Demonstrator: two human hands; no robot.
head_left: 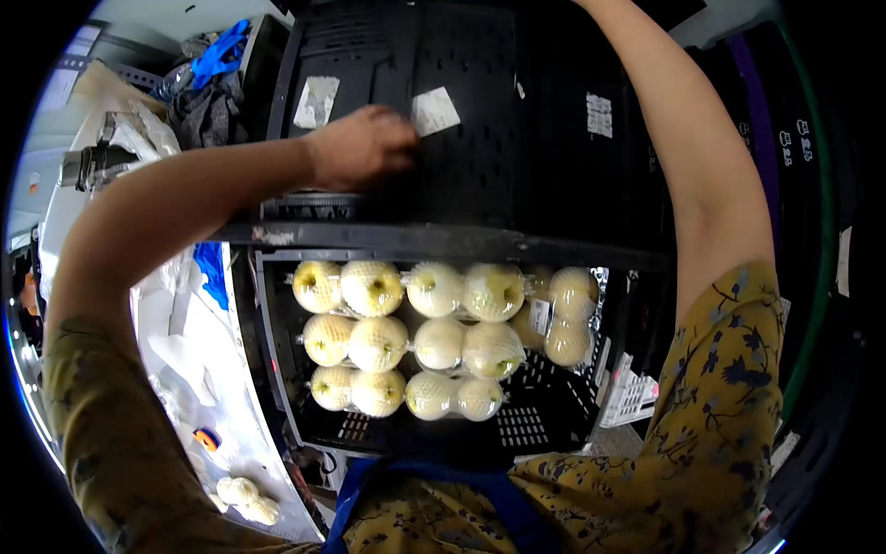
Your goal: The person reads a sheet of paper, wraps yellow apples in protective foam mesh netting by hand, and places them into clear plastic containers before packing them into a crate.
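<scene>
My left hand [365, 148] is over a black plastic crate [480, 175], beside a white label [435, 111] stuck on it. Motion smears its fingers, which look bent; what they touch is hidden. My right arm [669, 120] reaches up past the top edge of the view, so my right hand is out of sight. Below, nearer my body, an open black crate [355, 434] holds rows of pale yellow-green round fruit [374, 288] in white foam nets, wrapped in clear film in pairs. One pair [569, 319] at the right stands apart from the rows, near a small label.
A metal table [254, 443] runs along the left, with more netted fruit [247, 499], an orange tape roll [207, 439] and clear plastic on it. A blue glove [221, 54] lies at the upper left. A white basket [629, 395] sits right of the fruit crate.
</scene>
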